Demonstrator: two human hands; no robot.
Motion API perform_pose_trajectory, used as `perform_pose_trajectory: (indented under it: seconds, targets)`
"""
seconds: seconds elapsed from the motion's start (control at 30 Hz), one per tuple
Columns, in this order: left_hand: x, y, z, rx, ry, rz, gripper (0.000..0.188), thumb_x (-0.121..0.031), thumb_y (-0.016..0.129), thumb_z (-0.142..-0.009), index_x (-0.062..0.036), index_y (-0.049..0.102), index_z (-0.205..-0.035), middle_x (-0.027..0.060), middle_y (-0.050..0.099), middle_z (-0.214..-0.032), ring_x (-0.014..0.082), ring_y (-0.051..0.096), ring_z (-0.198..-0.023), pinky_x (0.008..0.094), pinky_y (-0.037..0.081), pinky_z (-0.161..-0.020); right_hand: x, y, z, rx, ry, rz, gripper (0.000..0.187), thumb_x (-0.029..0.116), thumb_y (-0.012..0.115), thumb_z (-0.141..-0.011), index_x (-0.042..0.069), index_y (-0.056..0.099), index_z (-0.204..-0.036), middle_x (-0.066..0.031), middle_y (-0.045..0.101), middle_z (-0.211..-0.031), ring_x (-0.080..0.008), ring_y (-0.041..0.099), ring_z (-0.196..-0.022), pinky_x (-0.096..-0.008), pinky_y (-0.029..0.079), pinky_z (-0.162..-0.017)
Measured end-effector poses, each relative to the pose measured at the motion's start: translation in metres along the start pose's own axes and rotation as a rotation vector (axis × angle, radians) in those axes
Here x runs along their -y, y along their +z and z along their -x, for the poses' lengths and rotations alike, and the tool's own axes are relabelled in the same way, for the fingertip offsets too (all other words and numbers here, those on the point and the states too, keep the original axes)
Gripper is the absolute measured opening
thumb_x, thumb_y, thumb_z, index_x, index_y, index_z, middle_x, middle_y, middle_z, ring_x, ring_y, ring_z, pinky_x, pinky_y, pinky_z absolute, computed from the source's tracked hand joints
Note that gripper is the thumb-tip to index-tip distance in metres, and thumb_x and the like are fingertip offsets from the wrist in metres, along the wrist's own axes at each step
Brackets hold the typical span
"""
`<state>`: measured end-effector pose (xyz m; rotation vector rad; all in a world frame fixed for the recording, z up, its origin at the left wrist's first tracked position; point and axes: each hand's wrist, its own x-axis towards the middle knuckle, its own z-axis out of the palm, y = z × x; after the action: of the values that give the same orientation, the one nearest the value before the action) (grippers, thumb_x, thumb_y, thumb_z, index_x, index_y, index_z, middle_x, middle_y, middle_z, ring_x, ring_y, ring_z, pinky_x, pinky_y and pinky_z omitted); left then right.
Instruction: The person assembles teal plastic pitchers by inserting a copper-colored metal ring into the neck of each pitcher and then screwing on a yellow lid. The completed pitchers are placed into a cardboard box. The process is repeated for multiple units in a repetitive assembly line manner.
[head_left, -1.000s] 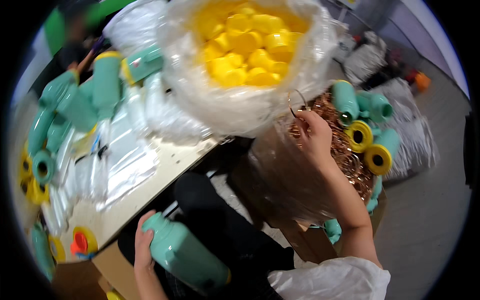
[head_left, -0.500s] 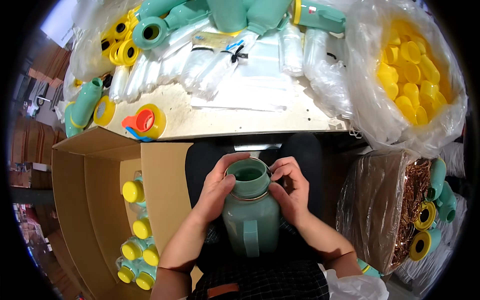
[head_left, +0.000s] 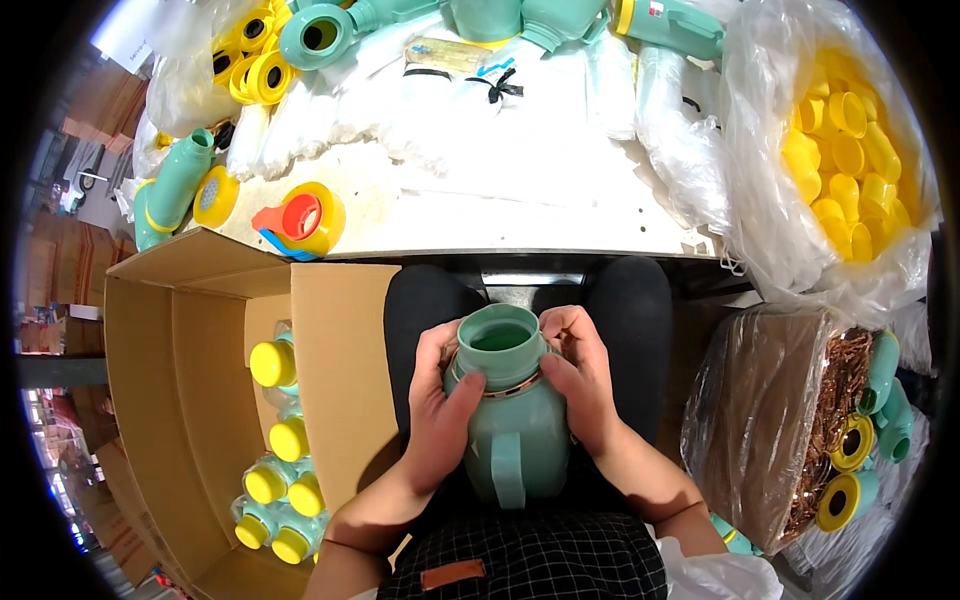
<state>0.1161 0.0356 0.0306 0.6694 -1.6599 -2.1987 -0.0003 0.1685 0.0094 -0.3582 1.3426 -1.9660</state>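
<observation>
A green plastic jug (head_left: 518, 450) with a side handle (head_left: 508, 470) stands upright in my lap, its wide round mouth facing up. Around the base of its neck lies a thin copper-coloured ring (head_left: 512, 389), partly hidden by my fingers. My left hand (head_left: 442, 392) is wrapped round the left of the neck, thumb pressed near the ring. On the opposite side, my right hand (head_left: 582, 378) curls round the neck with its thumb at the ring. The fingertips behind the neck are out of sight.
At left stands an open cardboard box (head_left: 345, 350) holding several yellow-capped bottles (head_left: 274, 364). The worktable (head_left: 400, 225) ahead carries green plastic parts, plastic bags and a red-and-yellow part (head_left: 305, 215). A clear bag of yellow caps (head_left: 850, 160) sits right, above a wrapped box of copper-coloured rings (head_left: 830, 420).
The ring's raised far side has gone down from the jug's mouth to lower on the neck. My hands have shifted round the neck with it. The whole view has tilted slightly.
</observation>
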Motion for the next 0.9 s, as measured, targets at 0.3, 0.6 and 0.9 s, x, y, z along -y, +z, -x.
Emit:
perform_pose_trajectory:
  seconds: [0.3, 0.6, 0.9]
  targets:
    - [0.01, -0.002, 0.009, 0.061, 0.131, -0.173, 0.053, -0.004, 0.055, -0.089, -0.0005, 0.042, -0.14, 0.0126, 0.049, -0.137, 0.0215, 0.047, -0.129, 0.0376, 0.035, -0.111, 0.0, -0.015, 0.005, 0.069, -0.357, 0.366, 0.021, -0.003, 0.059, -0.079, 0.005, 0.049, -0.095, -0.0099, 0.047, -0.103, -0.0191, 0.048, -0.099, -0.0319, 0.039, -0.094]
    - [0.01, 0.012, 0.007, 0.044, 0.038, -0.158, 0.051, -0.004, 0.049, -0.09, -0.0022, 0.047, -0.141, 0.0115, 0.048, -0.139, 0.0234, 0.044, -0.133, 0.038, 0.031, -0.115, 0.02, -0.015, 0.008, -0.061, 0.239, -0.158, 0.011, 0.005, 0.046, -0.086, 0.007, 0.047, -0.097, -0.0039, 0.047, -0.102, -0.0123, 0.044, -0.098, -0.0289, 0.038, -0.092]
    - [-0.006, 0.007, -0.011, 0.173, -0.236, 0.102, 0.041, -0.008, 0.038, -0.09, 0.0001, 0.058, -0.124, 0.0092, 0.058, -0.122, 0.0172, 0.053, -0.113, 0.0297, 0.041, -0.1, 0.009, -0.035, -0.012, 0.228, 0.319, -0.304, 0.006, 0.004, 0.054, -0.089, 0.009, 0.051, -0.09, 0.0033, 0.05, -0.081, -0.0051, 0.048, -0.074, -0.0209, 0.039, -0.066]
